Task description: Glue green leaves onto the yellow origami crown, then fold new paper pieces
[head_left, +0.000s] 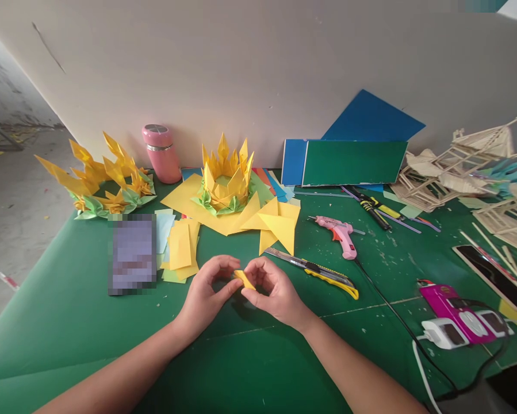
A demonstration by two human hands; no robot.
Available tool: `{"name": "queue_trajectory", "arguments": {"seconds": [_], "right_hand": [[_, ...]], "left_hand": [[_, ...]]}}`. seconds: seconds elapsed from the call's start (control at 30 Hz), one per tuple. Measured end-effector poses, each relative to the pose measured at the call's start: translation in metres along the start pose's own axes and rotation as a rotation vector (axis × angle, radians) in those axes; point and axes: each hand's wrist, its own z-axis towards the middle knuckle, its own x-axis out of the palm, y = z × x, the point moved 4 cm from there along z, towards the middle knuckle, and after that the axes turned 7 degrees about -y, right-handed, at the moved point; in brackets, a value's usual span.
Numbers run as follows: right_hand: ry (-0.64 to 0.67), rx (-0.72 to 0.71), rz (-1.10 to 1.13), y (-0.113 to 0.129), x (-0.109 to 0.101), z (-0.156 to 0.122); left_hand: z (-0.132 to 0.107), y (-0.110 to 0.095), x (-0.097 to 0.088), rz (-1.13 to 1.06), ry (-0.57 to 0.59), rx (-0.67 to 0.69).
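Observation:
Between my two hands is a small folded piece of yellow paper (pixel 245 280), held just above the green table. My left hand (pixel 210 286) pinches its left end between thumb and fingers. My right hand (pixel 278 290) grips the other end, with its fingers curled behind the paper. Beyond my hands stands a folded-paper crown (pixel 226 190) with yellow points and green leaves, resting on a large yellow sheet (pixel 184 198). Yellow paper pieces (pixel 282 221) lie in front of it, and more yellow slips (pixel 181 244) are to the left. A yellow utility knife (pixel 322 273) lies right of my right hand.
A second paper crown (pixel 107 184) and a pink flask (pixel 162 155) stand at the back left. To the right lie a pink glue gun (pixel 338 233), its black cord, a magenta power strip (pixel 454 313) and a phone (pixel 495 276). Wooden stick models (pixel 452 167) fill the far right.

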Motion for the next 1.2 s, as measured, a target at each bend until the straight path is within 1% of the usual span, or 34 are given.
{"name": "queue_trajectory", "arguments": {"seconds": [0.07, 0.1, 0.17, 0.23, 0.3, 0.4, 0.53, 0.63, 0.73, 0.8, 0.87, 1.03, 1.13, 1.2], "right_hand": [[0.056, 0.016, 0.062, -0.001, 0.002, -0.001], [0.081, 0.025, 0.094, -0.001, 0.002, -0.001], [0.109, 0.045, 0.130, -0.002, 0.003, -0.002], [0.101, 0.051, 0.109, -0.003, 0.002, -0.002], [0.077, 0.035, 0.052, -0.002, 0.002, -0.002], [0.044, -0.033, -0.030, 0.000, 0.002, -0.002], [-0.005, -0.112, -0.107, 0.001, 0.000, -0.001], [-0.018, -0.137, -0.116, 0.001, -0.002, 0.000], [-0.003, -0.150, -0.130, 0.000, 0.000, 0.000], [-0.015, -0.168, -0.170, -0.001, 0.000, -0.001], [-0.064, -0.212, -0.249, 0.000, 0.000, -0.001], [-0.170, -0.413, -0.515, 0.007, -0.003, -0.001], [-0.194, -0.479, -0.598, 0.009, -0.005, 0.000], [-0.175, -0.505, -0.606, 0.010, -0.006, 0.000]], "left_hand": [[0.001, -0.001, -0.002, -0.057, -0.062, 0.011], [0.002, -0.002, -0.002, -0.080, -0.061, 0.007], [0.001, -0.002, 0.001, -0.107, 0.002, -0.017], [0.001, -0.001, 0.003, -0.122, 0.048, -0.055], [0.001, 0.000, 0.002, -0.155, 0.023, -0.087], [0.001, 0.001, 0.000, -0.225, -0.034, -0.141], [-0.001, 0.004, 0.001, -0.250, -0.020, -0.269], [-0.002, 0.002, 0.000, -0.250, -0.032, -0.292], [-0.003, 0.001, 0.004, -0.296, 0.021, -0.320], [-0.003, 0.002, 0.006, -0.317, 0.050, -0.339], [-0.003, 0.004, 0.006, -0.311, 0.056, -0.354], [-0.003, 0.003, 0.005, -0.291, 0.008, -0.361], [-0.003, 0.003, 0.005, -0.297, 0.004, -0.363], [-0.002, 0.004, 0.005, -0.303, 0.005, -0.371]]}}
